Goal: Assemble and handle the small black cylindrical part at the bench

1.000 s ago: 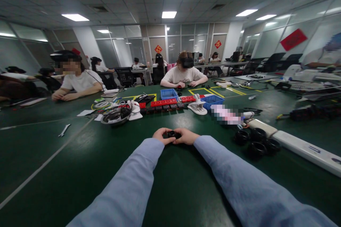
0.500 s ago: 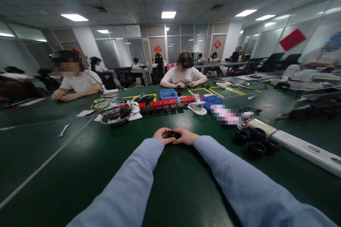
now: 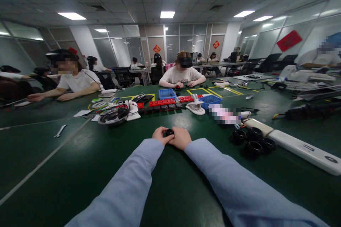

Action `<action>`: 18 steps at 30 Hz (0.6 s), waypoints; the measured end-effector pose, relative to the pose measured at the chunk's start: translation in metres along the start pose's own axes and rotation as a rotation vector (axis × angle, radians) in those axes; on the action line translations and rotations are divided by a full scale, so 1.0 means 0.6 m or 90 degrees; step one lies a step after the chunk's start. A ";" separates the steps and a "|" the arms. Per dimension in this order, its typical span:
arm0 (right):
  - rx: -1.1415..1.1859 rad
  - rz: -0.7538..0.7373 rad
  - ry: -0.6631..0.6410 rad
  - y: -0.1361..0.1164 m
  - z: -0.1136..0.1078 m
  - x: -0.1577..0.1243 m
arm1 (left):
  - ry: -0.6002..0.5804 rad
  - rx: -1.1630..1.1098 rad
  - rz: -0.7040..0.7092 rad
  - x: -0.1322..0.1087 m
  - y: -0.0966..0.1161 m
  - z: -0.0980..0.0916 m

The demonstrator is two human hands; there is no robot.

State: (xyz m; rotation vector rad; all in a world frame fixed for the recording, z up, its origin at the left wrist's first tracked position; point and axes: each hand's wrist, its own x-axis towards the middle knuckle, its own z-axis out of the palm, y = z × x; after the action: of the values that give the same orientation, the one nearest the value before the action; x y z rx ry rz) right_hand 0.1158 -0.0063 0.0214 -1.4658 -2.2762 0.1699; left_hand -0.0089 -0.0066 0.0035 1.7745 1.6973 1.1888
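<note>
My left hand and my right hand meet on the green table straight ahead of me. Both are closed round a small black round part that shows between the fingers. Most of the part is hidden by my right hand. Light blue sleeves cover both my arms. Several black rings lie in a cluster on the table to the right of my hands.
A long white power strip runs along the right. Across the table stand blue bins, red and black strips, a white clip holder and a tangle of cables. A wrench lies left. People sit opposite.
My right hand has slid left over the black part, so the hands sit closer together. The view has shifted slightly.
</note>
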 end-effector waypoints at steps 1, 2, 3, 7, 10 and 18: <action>0.015 -0.015 -0.010 0.001 -0.002 0.000 | -0.005 -0.006 0.002 0.001 -0.001 -0.001; 0.045 -0.035 -0.025 0.004 -0.004 0.001 | -0.018 -0.012 0.004 0.001 -0.003 -0.003; 0.086 -0.061 -0.045 0.010 -0.006 0.003 | -0.040 -0.019 0.008 0.002 -0.004 -0.006; 0.287 -0.145 -0.202 0.035 -0.021 0.014 | -0.194 -0.056 0.016 0.007 -0.005 -0.024; 0.398 -0.152 -0.317 0.045 -0.031 0.020 | -0.260 -0.084 0.013 0.010 -0.004 -0.031; 0.394 -0.130 -0.345 0.048 -0.033 0.022 | -0.258 -0.064 0.025 0.012 -0.012 -0.028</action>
State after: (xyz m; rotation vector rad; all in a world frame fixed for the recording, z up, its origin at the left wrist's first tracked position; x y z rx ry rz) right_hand 0.1434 0.0154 0.0338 -0.9222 -2.4146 1.2113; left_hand -0.0272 -0.0027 0.0091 1.8426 1.3516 0.8396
